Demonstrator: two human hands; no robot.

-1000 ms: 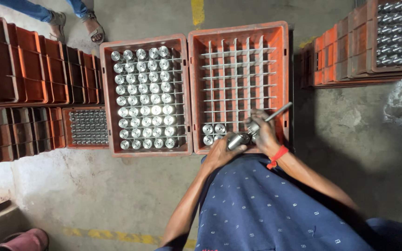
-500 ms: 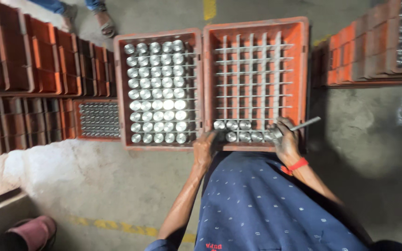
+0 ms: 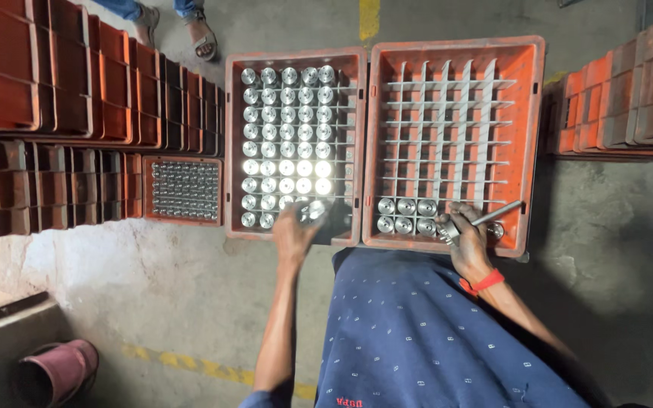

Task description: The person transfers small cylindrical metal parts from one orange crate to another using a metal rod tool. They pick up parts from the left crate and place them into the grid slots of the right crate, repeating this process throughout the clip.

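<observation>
- The left hand (image 3: 294, 233), at frame centre, closes round a shiny metal cylinder (image 3: 315, 209) at the near edge of the full orange crate (image 3: 232, 143).
- The right hand (image 3: 466, 230) grips a metal rod (image 3: 495, 214) over the gridded crate (image 3: 532, 136), lower right, beside seated cylinders (image 3: 406, 215).

The left hand (image 3: 294, 231) is motion-blurred, so its grasp on a metal piece (image 3: 316, 209) is unclear. The right hand (image 3: 468, 236) covers the rod (image 3: 485, 219)'s lower end. At 11 o'clock, a bystander's foot (image 3: 202, 39) is cropped.
</observation>
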